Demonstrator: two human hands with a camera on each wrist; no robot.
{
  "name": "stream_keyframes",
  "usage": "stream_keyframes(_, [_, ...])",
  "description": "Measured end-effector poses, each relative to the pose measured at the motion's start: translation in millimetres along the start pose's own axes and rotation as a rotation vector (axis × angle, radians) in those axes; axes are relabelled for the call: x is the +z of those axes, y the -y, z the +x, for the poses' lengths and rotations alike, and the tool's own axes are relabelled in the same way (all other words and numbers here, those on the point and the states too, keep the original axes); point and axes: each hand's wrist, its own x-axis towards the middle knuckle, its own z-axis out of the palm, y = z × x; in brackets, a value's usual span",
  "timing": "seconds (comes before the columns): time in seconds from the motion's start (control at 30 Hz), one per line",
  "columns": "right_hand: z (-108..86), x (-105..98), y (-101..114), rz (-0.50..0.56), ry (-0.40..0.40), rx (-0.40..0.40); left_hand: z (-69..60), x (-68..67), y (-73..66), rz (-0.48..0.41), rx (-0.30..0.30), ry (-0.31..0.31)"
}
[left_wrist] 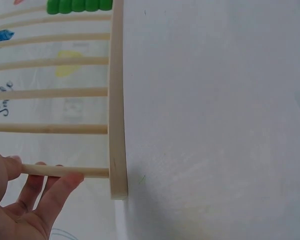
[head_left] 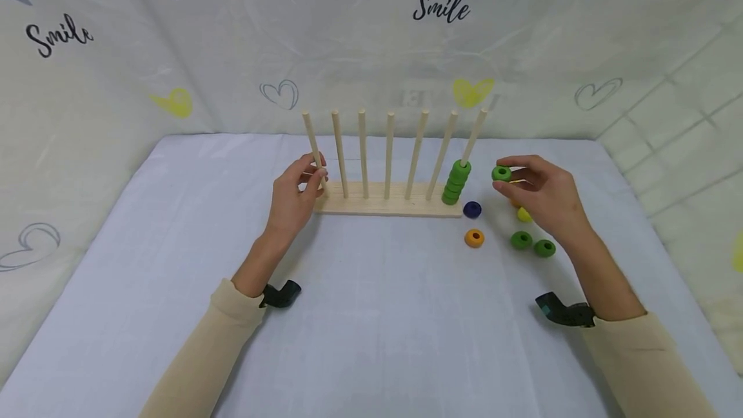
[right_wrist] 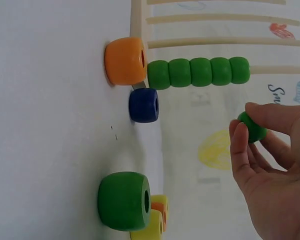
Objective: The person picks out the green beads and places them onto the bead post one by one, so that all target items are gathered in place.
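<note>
A wooden rack with several upright pegs stands at the far side of the table. My left hand pinches its leftmost peg, fingers and thumb around it, also visible in the left wrist view. Several green beads are stacked on the rightmost peg. Right of that stack, my right hand holds a green bead between thumb and fingers, raised above the table. In the right wrist view the held bead is apart from the stack.
A dark blue bead and an orange bead lie by the rack's right end. Two green beads sit nearer, below the right hand. A yellow bead and an orange one lie partly behind that hand. A printed cloth hangs behind.
</note>
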Motion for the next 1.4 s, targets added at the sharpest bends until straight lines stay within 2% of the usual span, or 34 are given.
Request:
stream_keyframes(0.2, [5.0,1,7,0.070,-0.023,-0.062,0.2,-0.6,-0.2,-0.015,-0.001,0.006])
stream_keyframes(0.4, [7.3,-1,14,0.121,-0.075,-0.079,0.3,-0.1,1.9,-0.013,0.002,0.008])
stream_keyframes(0.77, [13.0,0,32,0.139,-0.196,-0.142,0.2,-1.6,2.3,-0.013,0.002,0.002])
stream_keyframes(1.23, [16.5,1,53,0.243,-0.227,-0.209,0.6,-0.5,2.5,-0.018,0.007,0.008])
stream_keyframes(1.4, [17.0,1,59,0.333,-0.243,-0.254,0.8,0.1,3.1,-0.006,0.009,0.007])
